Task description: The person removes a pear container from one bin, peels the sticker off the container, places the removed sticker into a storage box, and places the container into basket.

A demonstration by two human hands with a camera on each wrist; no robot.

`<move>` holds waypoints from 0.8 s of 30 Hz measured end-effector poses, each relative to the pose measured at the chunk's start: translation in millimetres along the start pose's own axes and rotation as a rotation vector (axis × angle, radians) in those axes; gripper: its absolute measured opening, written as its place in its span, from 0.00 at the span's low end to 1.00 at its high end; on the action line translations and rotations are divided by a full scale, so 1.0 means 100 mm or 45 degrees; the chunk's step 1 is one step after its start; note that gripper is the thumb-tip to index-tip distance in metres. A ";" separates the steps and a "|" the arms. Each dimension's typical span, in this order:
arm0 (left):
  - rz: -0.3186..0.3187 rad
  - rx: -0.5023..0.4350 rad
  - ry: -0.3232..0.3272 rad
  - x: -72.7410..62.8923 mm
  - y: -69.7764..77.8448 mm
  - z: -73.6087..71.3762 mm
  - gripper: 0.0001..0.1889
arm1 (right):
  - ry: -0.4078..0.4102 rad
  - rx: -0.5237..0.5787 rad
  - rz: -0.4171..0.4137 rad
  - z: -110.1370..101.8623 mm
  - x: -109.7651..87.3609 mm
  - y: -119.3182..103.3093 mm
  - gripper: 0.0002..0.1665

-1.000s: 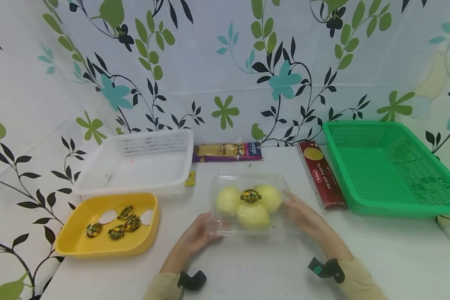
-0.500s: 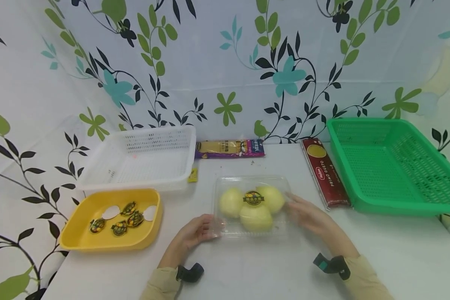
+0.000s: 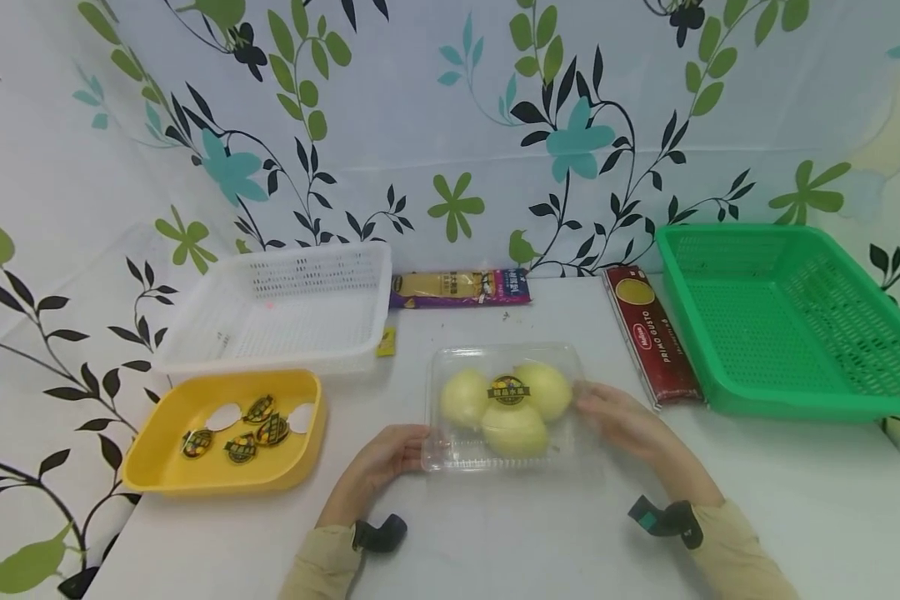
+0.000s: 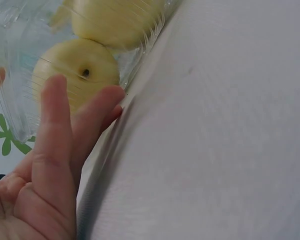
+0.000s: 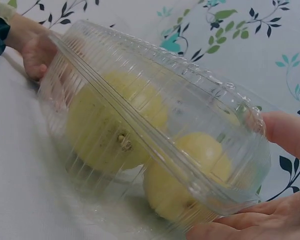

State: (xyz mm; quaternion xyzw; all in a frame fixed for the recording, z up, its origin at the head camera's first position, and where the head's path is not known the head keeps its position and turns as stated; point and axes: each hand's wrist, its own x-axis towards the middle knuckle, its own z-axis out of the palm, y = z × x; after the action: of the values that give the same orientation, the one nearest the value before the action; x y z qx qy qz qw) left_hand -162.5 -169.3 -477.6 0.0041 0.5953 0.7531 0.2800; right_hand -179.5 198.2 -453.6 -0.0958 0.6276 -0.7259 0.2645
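Observation:
A clear plastic clamshell box (image 3: 450,456) with its lid down lies on the white table. Inside are three round, pale-yellow fruits (image 3: 515,430), apples or pears. A dark round sticker (image 3: 508,390) with a banner is on the lid. At the box's right end, my right hand (image 3: 621,417) grips it; in the right wrist view the thumb is at the upper edge and the fingers (image 5: 250,220) lie below. My left hand (image 3: 385,460) is at the left end, its fingers (image 4: 55,125) nearly straight alongside the wall, the thumb tip apart from them.
A yellow tray (image 3: 217,482) with several loose stickers stands left, before a white basket (image 3: 322,312). Behind the box lies a purple-and-gold packet (image 3: 461,288). A red packet (image 3: 651,333) leans against a green basket (image 3: 765,333) at right. A small yellow sachet (image 3: 386,342) lies near the white basket.
My left fingers have drawn back slightly from over the box's left corner to its side. The right hand stays at the right end. The head view has shifted a little.

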 end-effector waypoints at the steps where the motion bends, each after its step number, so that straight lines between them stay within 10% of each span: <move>1: -0.002 0.003 0.010 0.01 0.01 0.00 0.14 | 0.004 -0.008 0.002 0.00 0.00 -0.01 0.40; 15: 0.067 0.101 0.101 -0.03 -0.02 0.05 0.18 | 0.249 -0.266 0.064 0.08 0.00 -0.08 0.44; 24: 0.155 0.381 0.179 -0.14 0.05 0.11 0.20 | 0.285 -0.287 0.055 0.11 0.00 -0.04 0.41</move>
State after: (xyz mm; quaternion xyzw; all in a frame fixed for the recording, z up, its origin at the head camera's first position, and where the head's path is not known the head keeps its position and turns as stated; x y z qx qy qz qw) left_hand -149.3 -166.0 -465.9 0.0290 0.7175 0.6701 0.1880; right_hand -175.7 189.2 -447.7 -0.0300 0.7326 -0.6511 0.1961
